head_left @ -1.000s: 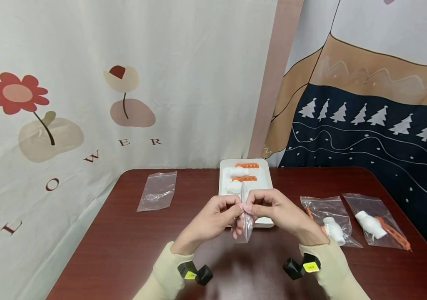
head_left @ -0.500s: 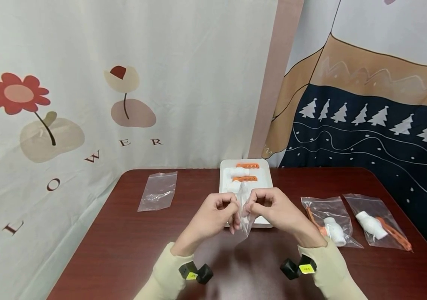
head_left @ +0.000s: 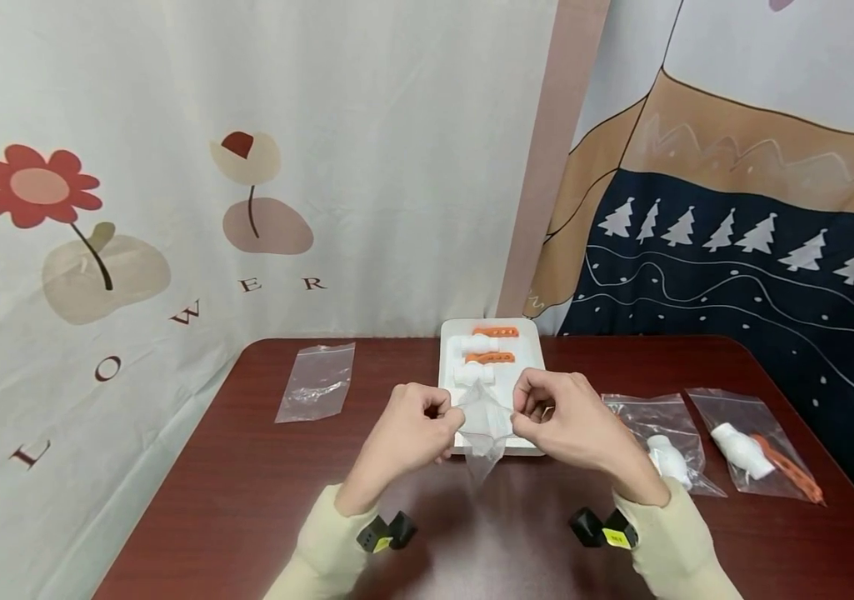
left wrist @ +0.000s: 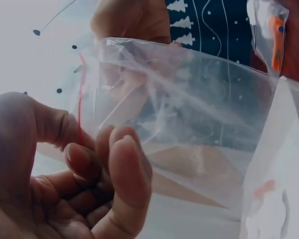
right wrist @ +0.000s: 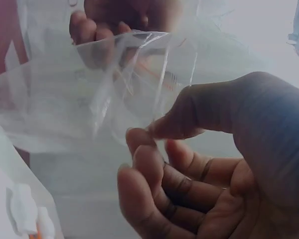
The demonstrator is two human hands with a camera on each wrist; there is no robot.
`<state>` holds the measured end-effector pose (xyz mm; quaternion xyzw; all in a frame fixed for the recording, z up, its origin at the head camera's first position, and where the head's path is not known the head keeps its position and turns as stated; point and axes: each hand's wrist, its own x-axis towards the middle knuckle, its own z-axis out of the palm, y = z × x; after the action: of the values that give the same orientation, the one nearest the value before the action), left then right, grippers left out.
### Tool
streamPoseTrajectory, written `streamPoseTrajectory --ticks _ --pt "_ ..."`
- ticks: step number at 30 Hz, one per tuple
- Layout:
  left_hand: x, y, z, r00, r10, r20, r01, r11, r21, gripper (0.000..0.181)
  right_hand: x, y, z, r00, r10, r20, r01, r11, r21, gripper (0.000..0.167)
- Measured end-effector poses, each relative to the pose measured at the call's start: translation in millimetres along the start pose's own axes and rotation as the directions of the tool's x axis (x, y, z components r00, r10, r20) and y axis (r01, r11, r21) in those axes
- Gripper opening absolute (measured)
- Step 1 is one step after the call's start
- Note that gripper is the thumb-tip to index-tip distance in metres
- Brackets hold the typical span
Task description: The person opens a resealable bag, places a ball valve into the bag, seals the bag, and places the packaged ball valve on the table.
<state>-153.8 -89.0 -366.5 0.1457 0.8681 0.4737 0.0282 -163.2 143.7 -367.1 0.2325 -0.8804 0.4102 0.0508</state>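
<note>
A clear zip-lock bag (head_left: 485, 423) is stretched between my two hands, its mouth spread apart. My left hand (head_left: 413, 427) pinches one side of the mouth between thumb and fingertips, close to the red zip line seen in the left wrist view. On the opposite side, my right hand (head_left: 563, 417) pinches the other edge the same way. Nothing shows inside the bag (left wrist: 189, 109). Just beyond it lies a white tray (head_left: 531, 375), partly covered by the bag and hands. White pipe-like fittings (head_left: 474, 372) and orange strips with holes (head_left: 490, 357) lie in the tray.
On the left of the dark red table (head_left: 247, 500) lies a flat clear bag (head_left: 316, 383). To the right are two filled bags, one with a white fitting (head_left: 668, 461), the other with a white fitting (head_left: 743, 450) and an orange strip (head_left: 788, 468). A printed curtain (head_left: 397, 167) hangs behind.
My hands have moved apart, left hand leftward and right hand rightward. The bag's mouth, pressed together a second ago, now spreads wide between them.
</note>
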Motion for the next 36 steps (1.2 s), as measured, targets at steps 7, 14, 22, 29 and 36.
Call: streamPoseTrajectory --ticks 7,14,22,29,36 --pt "-1.1 0.1 -7.1 1.0 -0.016 -0.004 0.017 0.997 0.074 0.034 -3.8 -1 -8 1.0 0.002 -0.006 -0.002 0.996 -0.087 0.019" --pt "-5.7 1.2 -12.6 0.996 -0.039 0.074 0.027 0.988 0.152 0.036 -11.1 -10 -11 0.994 0.037 0.103 -0.023 0.99 -0.139 0.019" --pt "-6.7 3.4 -14.2 0.981 -0.03 0.19 0.023 0.999 0.041 0.03 -15.0 -14 -13 0.992 0.031 0.119 -0.016 0.992 -0.125 0.022" --pt "1.0 -4.9 -12.8 0.963 0.04 0.267 -0.021 0.997 -0.074 0.03 -12.3 -5 -23 0.983 0.036 0.182 -0.028 0.999 -0.043 0.014" --pt "15.6 -22.5 -18.3 0.937 0.138 0.322 -0.096 0.985 -0.144 0.029 -9.4 2 -34 0.969 0.152 0.194 -0.159 0.987 0.022 0.02"
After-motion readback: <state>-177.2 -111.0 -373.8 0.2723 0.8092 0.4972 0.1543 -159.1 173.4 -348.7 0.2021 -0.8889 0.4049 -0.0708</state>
